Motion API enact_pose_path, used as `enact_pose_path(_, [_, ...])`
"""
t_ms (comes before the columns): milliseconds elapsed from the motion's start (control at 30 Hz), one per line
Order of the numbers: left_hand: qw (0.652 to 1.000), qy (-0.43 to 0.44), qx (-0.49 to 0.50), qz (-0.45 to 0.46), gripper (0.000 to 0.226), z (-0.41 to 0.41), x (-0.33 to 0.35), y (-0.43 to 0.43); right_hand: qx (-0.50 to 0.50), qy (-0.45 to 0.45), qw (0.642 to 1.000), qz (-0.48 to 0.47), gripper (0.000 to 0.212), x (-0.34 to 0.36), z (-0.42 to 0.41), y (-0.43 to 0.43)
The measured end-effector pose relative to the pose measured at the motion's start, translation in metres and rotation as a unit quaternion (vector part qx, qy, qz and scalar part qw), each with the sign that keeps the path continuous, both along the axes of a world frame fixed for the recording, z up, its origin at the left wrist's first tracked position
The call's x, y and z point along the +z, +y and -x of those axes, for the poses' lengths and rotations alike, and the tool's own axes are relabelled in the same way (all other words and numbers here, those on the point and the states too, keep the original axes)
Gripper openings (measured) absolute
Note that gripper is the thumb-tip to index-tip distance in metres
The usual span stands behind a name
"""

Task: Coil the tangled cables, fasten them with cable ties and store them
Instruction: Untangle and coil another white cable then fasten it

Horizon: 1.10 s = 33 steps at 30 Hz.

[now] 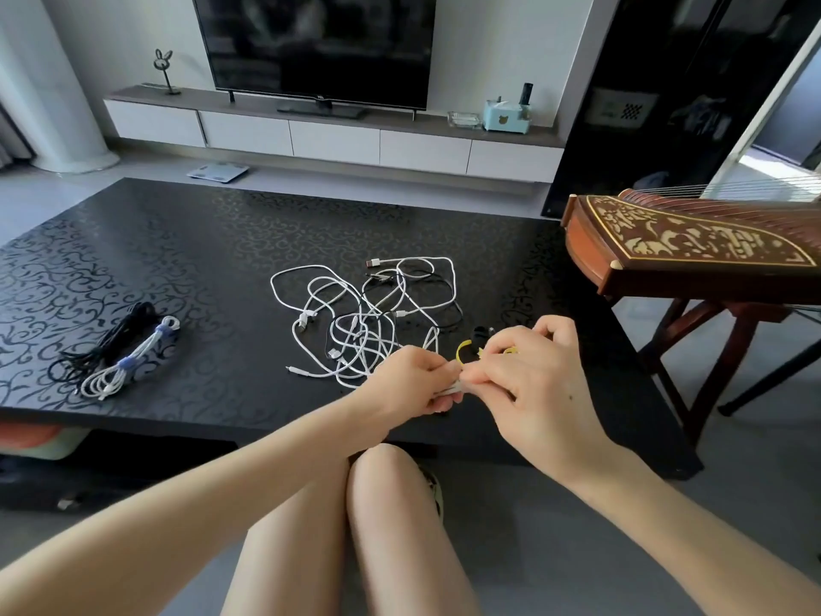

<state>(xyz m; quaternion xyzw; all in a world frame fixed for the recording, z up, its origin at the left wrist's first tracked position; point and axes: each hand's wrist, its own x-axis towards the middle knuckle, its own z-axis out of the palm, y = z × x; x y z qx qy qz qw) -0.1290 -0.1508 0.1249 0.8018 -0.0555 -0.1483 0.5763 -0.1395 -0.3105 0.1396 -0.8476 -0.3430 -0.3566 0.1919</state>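
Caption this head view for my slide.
Left hand and right hand pinch a white cable near a yellow cable tie; tangled cables and a tied white coil lie on the table.

Head-worn view — forward, downward, close over table (177, 242)

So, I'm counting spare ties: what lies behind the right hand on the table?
A yellow cable tie curves out beside the right hand, with a small black looped thing just beyond. The hand covers the rest of the tie, so any others there are hidden.
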Motion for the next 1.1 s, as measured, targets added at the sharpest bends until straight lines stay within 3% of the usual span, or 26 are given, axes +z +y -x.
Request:
enact_pose_path(200, [0.986,0.166,-0.015,0.024,0.039,-0.012,0.002,-0.010,0.020,-0.084,0.991,0.100,0.012,-0.018,0.000,-0.015])
enact_pose_path(333, [0.944,0.312,-0.091,0.060,0.038,-0.018,-0.004,-0.013,0.041,-0.092,0.984,0.144,0.001,-0.030,0.001,-0.026])
enact_pose_path(467, [0.920,0.360,-0.122,0.098,0.038,-0.024,-0.005,-0.011,0.022,-0.100,0.975,0.198,0.023,-0.040,-0.001,-0.036])
enact_pose_path(633, [0.890,0.400,-0.205,0.070,0.041,-0.033,-0.004,-0.007,0.023,-0.195,0.959,0.204,0.014,-0.045,-0.010,-0.041])
enact_pose_path(733, [0.868,0.425,-0.253,0.051,0.050,-0.043,-0.002,0.001,0.043,-0.193,0.965,0.172,0.015,-0.043,-0.016,-0.039])
enact_pose_path(800, [0.861,0.419,-0.286,0.045,0.048,-0.049,0.000,0.012,0.050,-0.120,0.985,0.115,0.021,-0.046,-0.016,-0.034])
enact_pose_path(900, [0.897,0.392,-0.188,0.078,0.041,-0.055,-0.004,0.025,0.015,0.099,0.994,-0.040,0.022,-0.051,-0.012,-0.024])
enact_pose_path(1000, [0.966,0.232,-0.091,0.073,0.027,-0.056,-0.020,0.030,-0.017,0.328,0.928,-0.176,0.029,-0.055,-0.014,-0.014])
enact_pose_path(1100, [0.973,0.158,-0.057,0.161,0.024,-0.052,-0.039,0.024,-0.020,0.430,0.852,-0.299,0.027,-0.060,-0.022,0.004])
